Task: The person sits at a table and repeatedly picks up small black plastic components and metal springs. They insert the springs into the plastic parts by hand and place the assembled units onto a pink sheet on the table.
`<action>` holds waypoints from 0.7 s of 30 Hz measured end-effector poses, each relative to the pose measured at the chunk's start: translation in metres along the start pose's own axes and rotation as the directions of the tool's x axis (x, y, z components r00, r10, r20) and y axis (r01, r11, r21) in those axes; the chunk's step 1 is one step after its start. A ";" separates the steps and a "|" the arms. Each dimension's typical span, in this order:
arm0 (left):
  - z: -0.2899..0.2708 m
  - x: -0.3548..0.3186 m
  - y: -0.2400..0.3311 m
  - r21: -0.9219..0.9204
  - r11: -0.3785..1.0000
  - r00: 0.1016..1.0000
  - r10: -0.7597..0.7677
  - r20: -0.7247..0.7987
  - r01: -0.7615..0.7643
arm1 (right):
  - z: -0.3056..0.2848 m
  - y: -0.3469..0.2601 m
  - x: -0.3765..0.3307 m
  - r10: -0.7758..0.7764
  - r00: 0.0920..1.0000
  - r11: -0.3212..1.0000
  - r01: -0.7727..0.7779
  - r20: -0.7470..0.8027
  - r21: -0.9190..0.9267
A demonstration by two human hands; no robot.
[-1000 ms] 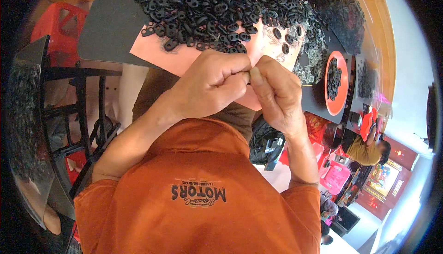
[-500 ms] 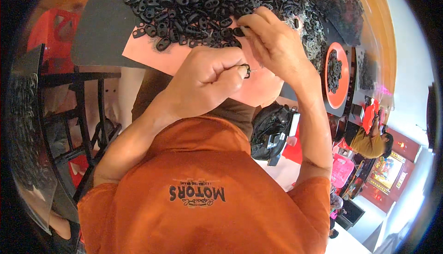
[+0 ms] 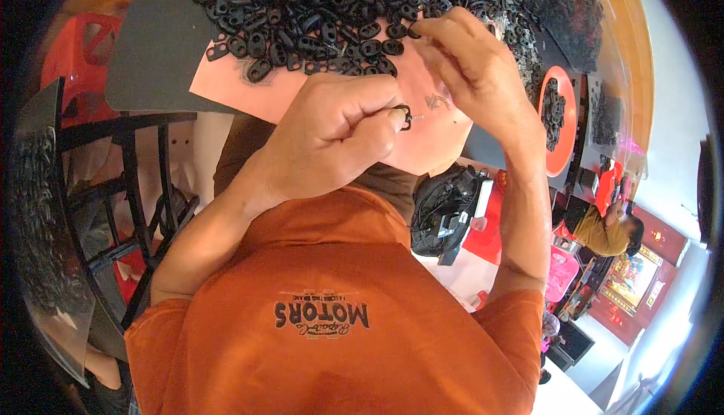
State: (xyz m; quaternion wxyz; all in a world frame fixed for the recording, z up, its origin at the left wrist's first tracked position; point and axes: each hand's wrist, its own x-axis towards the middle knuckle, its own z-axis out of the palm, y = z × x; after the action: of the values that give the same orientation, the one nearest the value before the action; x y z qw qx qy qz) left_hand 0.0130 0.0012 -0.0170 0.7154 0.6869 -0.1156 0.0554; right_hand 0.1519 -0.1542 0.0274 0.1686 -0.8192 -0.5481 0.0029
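A big heap of small black oval two-hole pieces [image 3: 332,0] lies on a pink sheet [image 3: 256,90]. My left hand [image 3: 332,139] is a closed fist over the sheet, pinching one black piece on a thin metal pin [image 3: 404,117] at thumb and forefinger. My right hand [image 3: 471,68] is up and to the right of it. Its fingertips pinch at a black piece [image 3: 415,32] on the near edge of the heap.
A grey board [image 3: 158,45] lies under the pink sheet. To the right, an orange dish [image 3: 544,143] holds more black pieces, and a black bag [image 3: 445,207] sits below the table. On the left are a black metal frame [image 3: 128,181] and a red stool [image 3: 72,60]. Another person [image 3: 603,230] sits far right.
My hands were together over the sheet. My right hand has since moved up and away to the heap, while my left hand stays put with its piece.
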 end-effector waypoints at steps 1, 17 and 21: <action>0.000 0.000 0.001 0.003 1.000 1.000 -0.009 0.001 0.009 | 0.000 0.000 0.001 0.007 1.000 1.000 -0.007 0.006 -0.013; 0.003 -0.001 0.000 -0.048 0.996 0.997 -0.079 -0.018 0.079 | 0.014 0.000 0.014 -0.037 0.999 0.960 0.042 0.023 -0.278; 0.002 -0.001 0.001 -0.129 0.987 0.994 -0.100 -0.048 0.093 | 0.001 -0.008 0.007 0.130 0.991 0.974 -0.130 0.011 0.184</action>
State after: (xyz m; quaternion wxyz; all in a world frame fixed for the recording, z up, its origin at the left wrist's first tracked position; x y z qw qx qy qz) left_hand 0.0119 -0.0011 -0.0160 0.7623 0.6430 -0.0659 0.0320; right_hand 0.1472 -0.1453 0.0299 0.2437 -0.8341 -0.4907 0.0643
